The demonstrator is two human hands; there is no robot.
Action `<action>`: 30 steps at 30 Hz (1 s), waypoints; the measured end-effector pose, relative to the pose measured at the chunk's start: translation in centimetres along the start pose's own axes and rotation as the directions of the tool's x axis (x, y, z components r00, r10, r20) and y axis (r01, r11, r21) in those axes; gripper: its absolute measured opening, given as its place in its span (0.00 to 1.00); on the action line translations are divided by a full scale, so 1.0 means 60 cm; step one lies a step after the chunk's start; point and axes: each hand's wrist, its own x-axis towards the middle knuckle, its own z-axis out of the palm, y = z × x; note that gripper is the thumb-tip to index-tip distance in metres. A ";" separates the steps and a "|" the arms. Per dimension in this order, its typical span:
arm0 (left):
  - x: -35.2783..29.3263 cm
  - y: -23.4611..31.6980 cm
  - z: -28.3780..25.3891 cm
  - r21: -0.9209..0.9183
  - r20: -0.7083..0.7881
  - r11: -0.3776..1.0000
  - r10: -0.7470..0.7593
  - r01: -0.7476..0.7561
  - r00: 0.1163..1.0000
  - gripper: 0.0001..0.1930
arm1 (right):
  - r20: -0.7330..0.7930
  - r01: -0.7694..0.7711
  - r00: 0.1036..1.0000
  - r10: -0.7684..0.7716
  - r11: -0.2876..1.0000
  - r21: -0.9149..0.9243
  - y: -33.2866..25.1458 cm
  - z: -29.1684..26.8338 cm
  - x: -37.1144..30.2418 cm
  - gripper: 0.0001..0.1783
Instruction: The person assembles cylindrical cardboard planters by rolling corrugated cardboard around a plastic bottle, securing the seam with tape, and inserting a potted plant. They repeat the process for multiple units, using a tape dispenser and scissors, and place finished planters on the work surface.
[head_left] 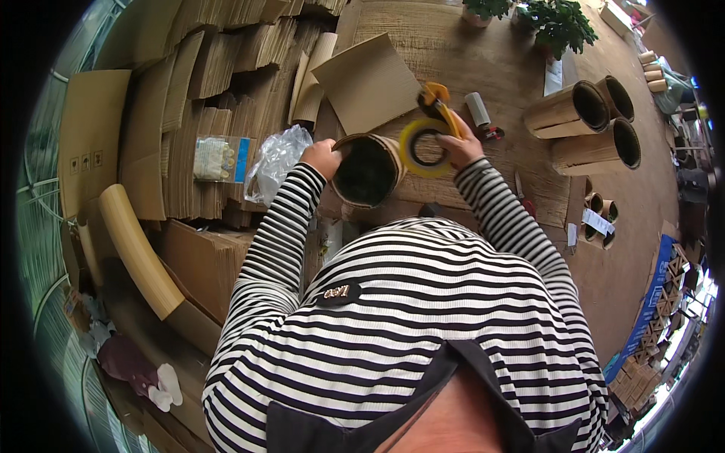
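Observation:
My left hand (322,158) is closed on the near-left rim of a wide cardboard tube (392,153). Its mouth faces me, and something dark green shows dimly inside. To the right of the tube, my right hand (463,145) grips a yellow tape dispenser (436,93) that carries a large roll of yellowish tape (412,164). The roll is close beside the tube's right side; whether they touch I cannot tell. Beyond the tube, a flat cardboard sheet (368,81) lies on the wooden table (393,19).
Stacked flattened cardboard (226,68) and crumpled clear plastic (278,160) are at the left. A small white roll (477,109) and red-handled scissors (528,205) lie on the right. Farther right stand several large tubes (559,113); potted plants (560,29) are at the back.

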 end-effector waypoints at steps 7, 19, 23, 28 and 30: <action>-0.015 -0.009 -0.007 -0.121 0.083 0.985 0.137 -0.126 0.987 0.23 | -0.436 0.042 0.896 -0.076 0.995 -0.088 0.128 -0.320 -0.139 0.43; 0.062 0.235 -0.056 0.304 0.151 0.823 0.455 -0.479 0.878 0.13 | -0.920 -0.206 0.339 0.195 0.970 0.129 0.243 -0.594 -0.272 0.46; 0.054 0.412 -0.087 0.326 0.262 0.728 0.544 -0.604 0.797 0.13 | -0.849 -0.091 0.500 0.171 0.985 0.145 0.282 -0.633 -0.258 0.45; 0.050 0.630 -0.047 0.335 0.404 0.637 0.568 -0.694 0.717 0.15 | -0.752 0.070 0.645 0.139 0.968 0.240 0.343 -0.689 -0.249 0.42; 0.066 0.695 -0.004 0.368 0.433 0.589 0.576 -0.719 0.693 0.16 | -0.721 0.057 0.674 0.162 0.961 0.269 0.340 -0.694 -0.249 0.41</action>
